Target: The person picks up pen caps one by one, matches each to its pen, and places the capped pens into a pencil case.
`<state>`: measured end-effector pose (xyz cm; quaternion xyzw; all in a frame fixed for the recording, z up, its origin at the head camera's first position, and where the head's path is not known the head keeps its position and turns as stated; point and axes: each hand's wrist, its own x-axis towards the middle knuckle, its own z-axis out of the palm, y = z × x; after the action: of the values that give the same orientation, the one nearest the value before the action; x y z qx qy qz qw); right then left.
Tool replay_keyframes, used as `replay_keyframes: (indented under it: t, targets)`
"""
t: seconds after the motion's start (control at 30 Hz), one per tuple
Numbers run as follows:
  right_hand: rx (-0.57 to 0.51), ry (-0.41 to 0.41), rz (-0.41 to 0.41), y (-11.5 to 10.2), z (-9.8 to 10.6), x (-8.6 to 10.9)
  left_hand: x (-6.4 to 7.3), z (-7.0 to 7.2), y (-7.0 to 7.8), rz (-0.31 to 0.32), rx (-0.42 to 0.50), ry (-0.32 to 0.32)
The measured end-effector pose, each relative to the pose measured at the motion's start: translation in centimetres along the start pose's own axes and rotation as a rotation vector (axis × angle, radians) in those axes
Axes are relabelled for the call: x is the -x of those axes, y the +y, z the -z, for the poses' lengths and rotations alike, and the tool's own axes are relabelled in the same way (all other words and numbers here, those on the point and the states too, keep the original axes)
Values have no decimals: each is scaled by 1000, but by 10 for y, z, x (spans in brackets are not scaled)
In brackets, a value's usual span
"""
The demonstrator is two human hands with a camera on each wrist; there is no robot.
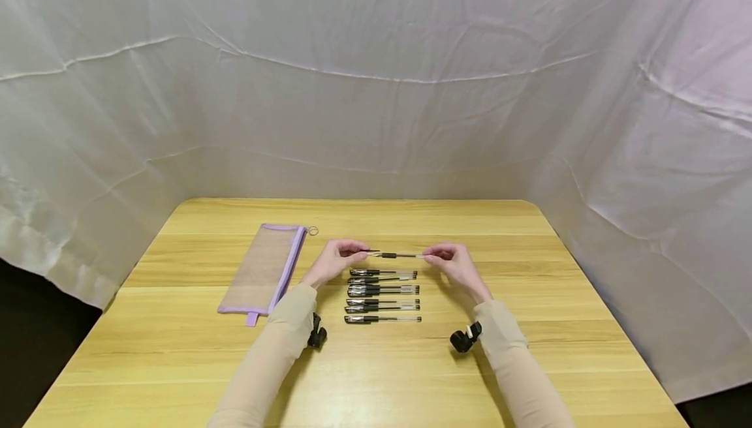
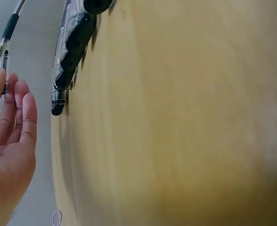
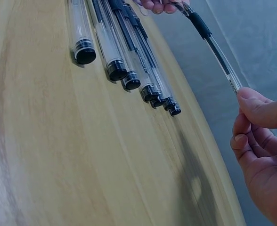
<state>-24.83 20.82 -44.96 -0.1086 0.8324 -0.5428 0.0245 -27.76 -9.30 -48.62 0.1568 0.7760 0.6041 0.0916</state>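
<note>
Nearest the camera, two cream fabric sleeves [image 1: 252, 376] are extended over the pale yellow wood-grain table [image 1: 399, 389], with a small black wrist-mounted device [image 1: 317, 335] worn on each wrist. Beyond them, a slim clear-barrelled pen with a black ribbed grip [image 1: 389, 255] is held level above the table, its length stretched between both hands. Its tip end is pinched by the left hand [image 1: 335, 261], thumb set against the fingertips and the other fingers only slightly bent; whether a cap is fully seated there cannot be told. The opposite end is pinched between thumb and forefinger of the right hand [image 1: 457, 266], the remaining fingers being loosely curled beneath. On the near side of the held pen, a row of similar clear pens with black grips and black ends [image 1: 383, 290] is laid side by side, roughly parallel to it. To the left, a flat mesh pouch trimmed in lilac [image 1: 255, 275] is laid slantwise, a thin small ring [image 1: 313, 226] being seen at its far right corner. The table is enclosed by pale hanging cloth [image 1: 376, 121].
</note>
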Motion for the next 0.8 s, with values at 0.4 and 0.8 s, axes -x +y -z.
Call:
replay_keyframes:
  t: [0.4, 0.8]
  targets:
    - [11, 29, 5, 32, -1, -12, 1, -1, 1, -10, -8, -11]
    - [36, 25, 38, 29, -11, -14, 2, -2, 6, 18, -38, -6]
